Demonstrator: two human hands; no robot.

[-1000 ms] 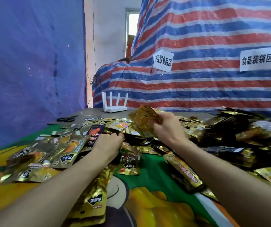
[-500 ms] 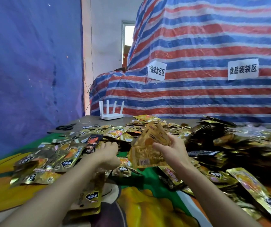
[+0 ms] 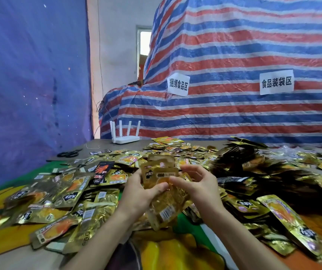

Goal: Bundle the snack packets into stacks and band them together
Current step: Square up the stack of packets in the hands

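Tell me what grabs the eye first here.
Gold snack packets lie heaped across the whole table. At centre, the left hand and right hand hold a small stack of packets above the heap. Behind, a red-and-blue striped tarp fills the background, bearing two white signs.

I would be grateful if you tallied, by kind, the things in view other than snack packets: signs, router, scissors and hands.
Paper signs: 2
White router: 1
Black scissors: 1
Hands: 2, the left hand and the right hand, both holding the packet stack
Total: 6
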